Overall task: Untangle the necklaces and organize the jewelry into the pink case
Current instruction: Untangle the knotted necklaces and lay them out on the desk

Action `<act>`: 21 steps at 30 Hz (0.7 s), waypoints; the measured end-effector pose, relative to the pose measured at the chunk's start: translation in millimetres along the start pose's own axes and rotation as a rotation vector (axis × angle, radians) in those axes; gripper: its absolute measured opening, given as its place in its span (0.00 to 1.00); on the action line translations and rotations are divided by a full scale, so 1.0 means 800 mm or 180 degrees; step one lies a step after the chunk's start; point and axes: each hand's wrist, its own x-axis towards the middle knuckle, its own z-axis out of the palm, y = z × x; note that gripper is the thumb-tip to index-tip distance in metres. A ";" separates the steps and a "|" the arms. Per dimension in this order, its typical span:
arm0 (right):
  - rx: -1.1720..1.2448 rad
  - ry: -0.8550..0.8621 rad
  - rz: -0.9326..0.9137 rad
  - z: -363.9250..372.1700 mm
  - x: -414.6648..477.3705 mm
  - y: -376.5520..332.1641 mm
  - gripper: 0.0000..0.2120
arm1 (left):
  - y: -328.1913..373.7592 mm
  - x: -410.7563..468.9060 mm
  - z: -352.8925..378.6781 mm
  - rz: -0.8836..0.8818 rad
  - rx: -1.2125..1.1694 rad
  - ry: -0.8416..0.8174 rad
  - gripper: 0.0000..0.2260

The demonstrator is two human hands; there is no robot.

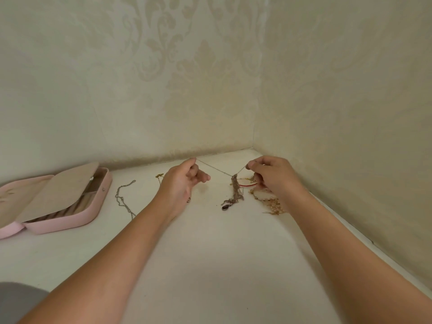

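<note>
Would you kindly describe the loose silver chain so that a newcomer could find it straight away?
Start at the open pink case on the table's left side. Between it and the left hand, a silver chain lies alone in a wavy line. Unlike the tangle farther right, strung up between that hand and the right hand, it is single and lying flat.

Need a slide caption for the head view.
Left hand and right hand hold a thin chain taut, a tangled necklace clump hanging from it; open pink case lies at left.
</note>
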 end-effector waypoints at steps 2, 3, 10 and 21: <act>0.0168 0.0082 0.0080 -0.005 0.003 -0.001 0.07 | 0.000 0.000 0.000 -0.0113 -0.0760 -0.0147 0.25; 0.0314 0.0140 0.0154 -0.009 0.004 -0.002 0.07 | 0.001 -0.001 -0.001 -0.0181 -0.0959 -0.0176 0.25; 0.2095 -0.0022 0.0554 -0.031 0.005 -0.014 0.07 | 0.004 0.001 -0.010 -0.0435 -0.0599 -0.0121 0.23; -0.2441 -0.0868 0.0598 -0.059 -0.031 -0.047 0.07 | -0.004 -0.001 -0.005 -0.0420 0.1607 -0.0257 0.22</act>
